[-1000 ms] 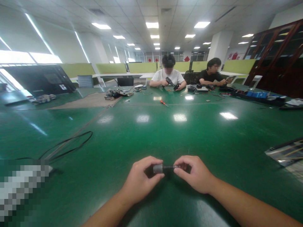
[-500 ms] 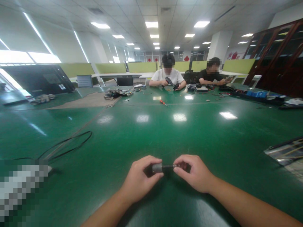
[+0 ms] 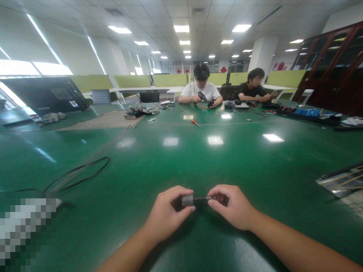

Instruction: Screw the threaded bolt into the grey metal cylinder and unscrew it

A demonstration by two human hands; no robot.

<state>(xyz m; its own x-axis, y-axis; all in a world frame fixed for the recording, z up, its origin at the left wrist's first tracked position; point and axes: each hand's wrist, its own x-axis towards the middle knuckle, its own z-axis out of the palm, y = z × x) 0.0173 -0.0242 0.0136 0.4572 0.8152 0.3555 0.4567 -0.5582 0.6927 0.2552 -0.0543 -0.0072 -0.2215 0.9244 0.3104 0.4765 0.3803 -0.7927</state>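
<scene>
Between thumb and fingers, my left hand (image 3: 165, 213) grips a short grey metal cylinder (image 3: 187, 200), which lies sideways. A thin dark rod (image 3: 200, 198) runs from the cylinder's right end toward my right hand (image 3: 236, 209). The right fingertips are pinched on the rod's far end, where a reddish-brown part (image 3: 220, 198) shows, partly hidden by the fingers. It looks like a small motor's can and shaft, though the detail is too small to be sure. Both hands are held low over the near side of the green table (image 3: 159, 166).
An orange screwdriver (image 3: 195, 122) lies farther back. A black cable loop (image 3: 93, 170) is on the left, near a blurred pale object (image 3: 28, 223). Metal frame parts (image 3: 344, 181) sit at the right edge. Across the table, a person in white (image 3: 202, 90) holds a power drill (image 3: 202, 97); another person (image 3: 252, 90) sits beside.
My hands and the cylinder with its rod hold almost the same position. The person at the back right has shifted the handheld object slightly.
</scene>
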